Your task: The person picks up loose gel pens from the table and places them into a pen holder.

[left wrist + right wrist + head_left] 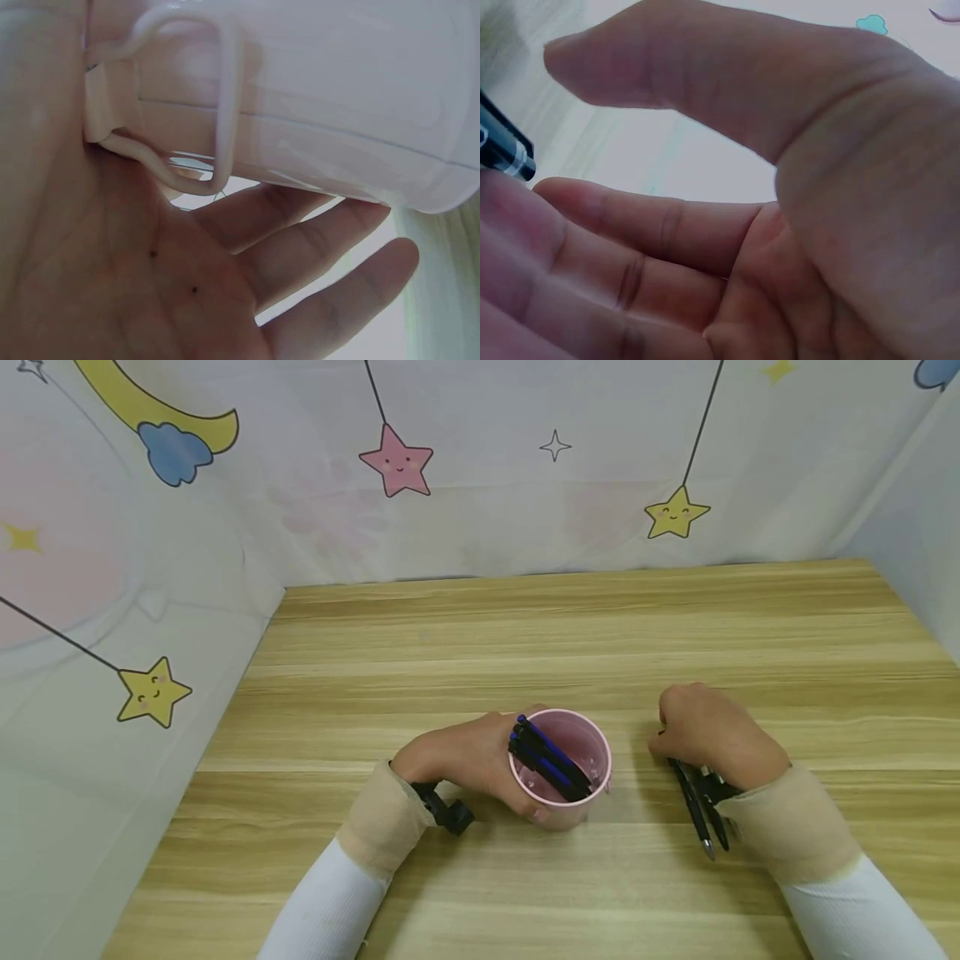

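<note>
A pink cup stands on the table in the head view, tilted slightly, with several black and blue pens leaning inside it. My left hand grips the cup from its left side, thumb in front. The left wrist view shows the cup's wire-like handle against the palm. My right hand is low over black pens on the table, partly hiding them. In the right wrist view its thumb and fingers are apart, and one pen's end shows beside the fingertips.
The wood-grain table reaches back to a pale cloth printed with stars, a moon and clouds. More cloth bounds the left side. A black wrist strap piece sticks out beneath the left wrist.
</note>
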Tool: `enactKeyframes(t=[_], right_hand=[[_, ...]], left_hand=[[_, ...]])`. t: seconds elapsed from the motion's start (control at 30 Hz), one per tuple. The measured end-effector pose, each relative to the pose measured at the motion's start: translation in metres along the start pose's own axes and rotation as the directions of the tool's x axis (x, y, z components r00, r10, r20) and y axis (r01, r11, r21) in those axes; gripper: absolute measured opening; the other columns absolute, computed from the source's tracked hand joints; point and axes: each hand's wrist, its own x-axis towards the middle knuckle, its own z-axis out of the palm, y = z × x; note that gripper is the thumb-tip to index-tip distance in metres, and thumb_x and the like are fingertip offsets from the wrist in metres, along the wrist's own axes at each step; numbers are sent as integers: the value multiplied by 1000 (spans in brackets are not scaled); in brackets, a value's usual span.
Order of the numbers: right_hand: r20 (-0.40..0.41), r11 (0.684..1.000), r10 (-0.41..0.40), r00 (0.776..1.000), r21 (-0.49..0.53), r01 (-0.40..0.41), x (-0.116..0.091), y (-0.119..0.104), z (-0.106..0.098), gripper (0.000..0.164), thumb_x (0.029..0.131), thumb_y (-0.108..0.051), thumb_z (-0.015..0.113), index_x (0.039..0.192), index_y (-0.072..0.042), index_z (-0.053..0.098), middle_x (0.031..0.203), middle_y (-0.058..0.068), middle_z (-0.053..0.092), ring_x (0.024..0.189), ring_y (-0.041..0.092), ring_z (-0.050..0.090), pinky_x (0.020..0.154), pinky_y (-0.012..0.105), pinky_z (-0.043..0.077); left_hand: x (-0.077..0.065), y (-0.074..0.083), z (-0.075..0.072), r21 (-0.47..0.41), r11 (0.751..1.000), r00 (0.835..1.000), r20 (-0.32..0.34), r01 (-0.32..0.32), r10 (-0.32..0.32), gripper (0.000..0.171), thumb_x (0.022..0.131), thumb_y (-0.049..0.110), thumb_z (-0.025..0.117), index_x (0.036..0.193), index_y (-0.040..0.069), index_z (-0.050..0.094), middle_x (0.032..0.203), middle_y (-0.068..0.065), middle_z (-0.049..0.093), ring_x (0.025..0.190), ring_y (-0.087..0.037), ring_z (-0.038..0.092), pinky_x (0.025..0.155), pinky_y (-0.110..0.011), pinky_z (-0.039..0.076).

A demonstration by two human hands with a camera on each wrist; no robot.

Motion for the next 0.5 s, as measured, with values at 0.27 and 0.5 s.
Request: enactKeyframes(t=[0.27,0.5], right_hand=[[40,996,-11,999,90,7,4,2,3,28,61,-3,58,48,-16,37,40,-6,37,35,9,38,37,22,31],[30,995,-57,998,82,54,7,4,6,31,63,0,61,49,-16,39,45,-6,35,37,7,37,37,21,30]], left_hand=[[2,0,0,-33,999,999,11,-33,34,85,57,43,84,130,27,43,119,6,57,105,-5,51,91,-31,45],[1,1,0,-20,999,1000,1,-30,30,85,57,45,84,130,27,44,118,7,57,104,-4,52,91,-31,45]])
